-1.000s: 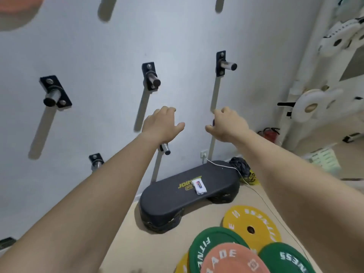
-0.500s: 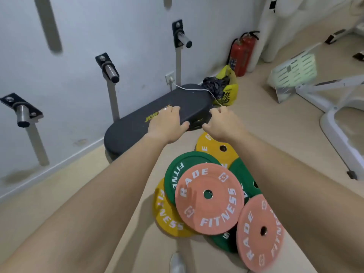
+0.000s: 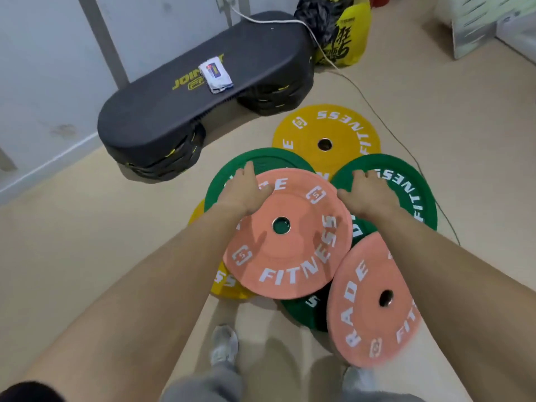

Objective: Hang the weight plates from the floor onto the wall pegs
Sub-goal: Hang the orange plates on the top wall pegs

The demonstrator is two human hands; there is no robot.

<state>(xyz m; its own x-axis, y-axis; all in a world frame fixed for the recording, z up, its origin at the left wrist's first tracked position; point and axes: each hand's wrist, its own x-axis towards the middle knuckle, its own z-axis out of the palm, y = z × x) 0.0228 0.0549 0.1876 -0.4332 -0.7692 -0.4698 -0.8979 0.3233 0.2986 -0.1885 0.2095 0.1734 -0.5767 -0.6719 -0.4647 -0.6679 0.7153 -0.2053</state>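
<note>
Several weight plates lie in an overlapping pile on the floor. A pink plate (image 3: 290, 256) marked FITNESS lies flat on top of the pile. My left hand (image 3: 246, 190) rests on its upper left rim, fingertips reaching onto a green plate (image 3: 261, 159). My right hand (image 3: 365, 192) lies at the upper right rim, over another green plate (image 3: 406, 184). Both hands have thumbs spread and nothing lifted. A yellow plate (image 3: 324, 129) lies behind, and a second pink plate (image 3: 374, 314) lies near my right foot. No wall pegs are in view.
A black step platform (image 3: 174, 111) with a small white packet (image 3: 216, 74) on it stands against the wall (image 3: 43, 68). A yellow bag (image 3: 345, 39) sits beside it. A thin cable (image 3: 377, 108) runs along the floor right of the plates. My shoe (image 3: 223, 343) is close to the pile.
My view has dropped from the wall pegs to the floor. Both hands have come down from the wall and now lie on the rims of the top pink plate.
</note>
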